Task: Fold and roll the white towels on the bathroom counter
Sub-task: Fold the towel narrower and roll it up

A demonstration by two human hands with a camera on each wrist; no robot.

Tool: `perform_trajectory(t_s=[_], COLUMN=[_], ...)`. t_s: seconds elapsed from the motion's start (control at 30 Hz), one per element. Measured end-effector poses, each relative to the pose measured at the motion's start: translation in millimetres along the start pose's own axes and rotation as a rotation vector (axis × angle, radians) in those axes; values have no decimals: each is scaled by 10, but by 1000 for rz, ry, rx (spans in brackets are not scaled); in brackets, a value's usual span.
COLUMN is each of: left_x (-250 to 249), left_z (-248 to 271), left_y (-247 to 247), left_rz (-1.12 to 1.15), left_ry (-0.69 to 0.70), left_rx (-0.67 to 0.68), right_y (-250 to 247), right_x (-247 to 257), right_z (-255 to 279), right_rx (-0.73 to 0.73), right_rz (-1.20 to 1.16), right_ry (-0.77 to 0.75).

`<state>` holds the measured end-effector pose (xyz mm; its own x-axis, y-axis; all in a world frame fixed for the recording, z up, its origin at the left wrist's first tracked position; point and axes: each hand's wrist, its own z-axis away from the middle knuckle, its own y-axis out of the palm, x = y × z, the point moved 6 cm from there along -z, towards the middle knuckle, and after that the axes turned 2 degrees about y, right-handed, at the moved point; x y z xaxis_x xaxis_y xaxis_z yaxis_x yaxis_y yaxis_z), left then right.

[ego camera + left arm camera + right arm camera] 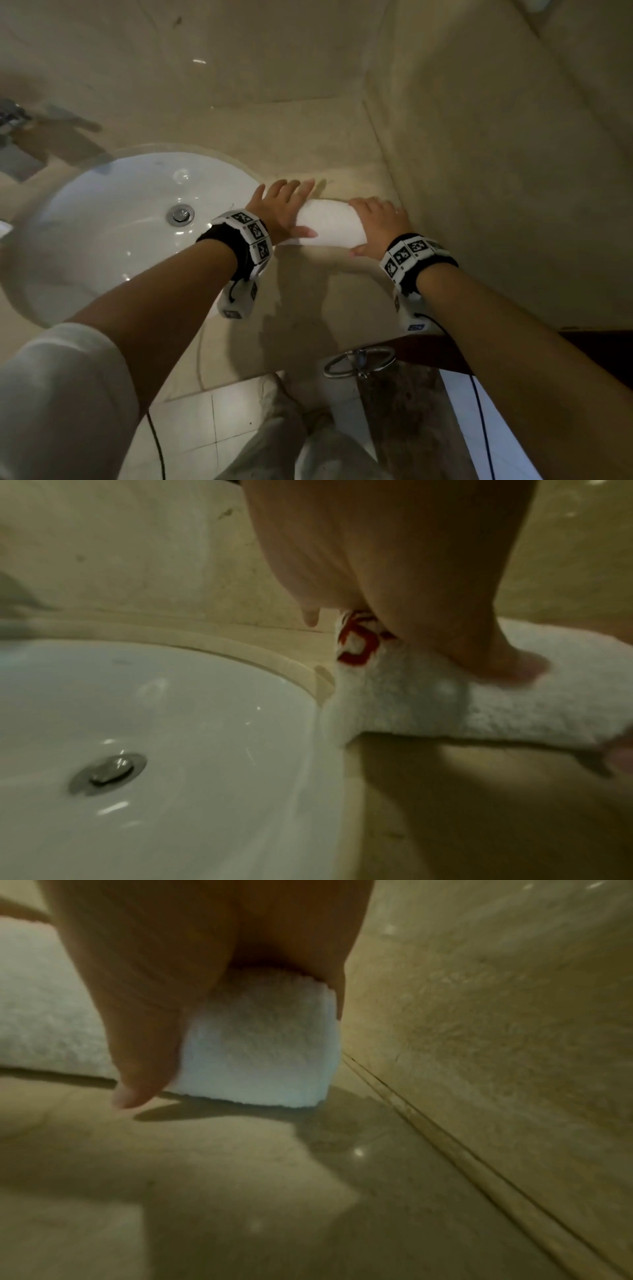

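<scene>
A white towel [329, 224] lies rolled into a short log on the beige counter [318, 308], just right of the sink. My left hand [284, 209] rests flat on the roll's left end, fingers straight and reaching past it, thumb along the near side. In the left wrist view, red stitching [358, 639] shows on the end of the towel [514, 710] under that hand [394, 561]. My right hand [376, 219] curls over the right end, thumb at the near side. In the right wrist view, its fingers [143, 1047] wrap the towel [260, 1047].
The white sink basin [102, 222] with its metal drain [180, 214] borders the towel's left end. A faucet [13, 120] stands at far left. A beige wall [496, 171] rises close to the right. A chrome ring [359, 363] hangs below the counter's front edge.
</scene>
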<state>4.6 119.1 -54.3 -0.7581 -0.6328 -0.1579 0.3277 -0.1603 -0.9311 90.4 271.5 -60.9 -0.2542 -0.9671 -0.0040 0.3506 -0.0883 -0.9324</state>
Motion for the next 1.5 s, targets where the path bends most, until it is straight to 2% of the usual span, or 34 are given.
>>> perform_trajectory(t_s=[0.13, 0.53, 0.73, 0.9, 1.0, 1.1, 1.17, 1.2, 1.27, 1.4, 1.5], left_x=[-20, 249, 863, 1413, 1724, 1973, 2085, 2112, 2133, 2162, 2214], left_z=[3, -293, -622, -763, -802, -882, -932, -942, -937, -949, -867], left_y=[11, -87, -502, -731, -770, -760, -671, -639, -652, -629, -637], left_rz=[-156, -91, -120, -265, -275, -221, -169, -143, -110, -124, -165], left_ry=[111, 61, -70, -135, -127, -114, -144, -160, -152, -154, -170], left_rx=[-86, -43, -214, -469, -563, -498, -343, -308, -331, -328, -331], right_y=[50, 3, -553, -914, -1035, -1035, -906, -837, -810, -718, -654], right_x=[-34, -66, 184, 519, 699, 869, 938, 928, 871, 700, 817], right_z=[-97, -470, -1232, -1787, -2041, -2246, -2360, -2389, -2367, -2172, -2136], right_rx=[29, -79, -267, -356, -414, -486, -325, -231, -195, -308, -261], right_rz=[-12, -105, -59, -19, -32, 22, 0, -37, -169, -455, -470], right_ry=[59, 68, -54, -114, -103, -119, -82, -49, -8, 146, 167])
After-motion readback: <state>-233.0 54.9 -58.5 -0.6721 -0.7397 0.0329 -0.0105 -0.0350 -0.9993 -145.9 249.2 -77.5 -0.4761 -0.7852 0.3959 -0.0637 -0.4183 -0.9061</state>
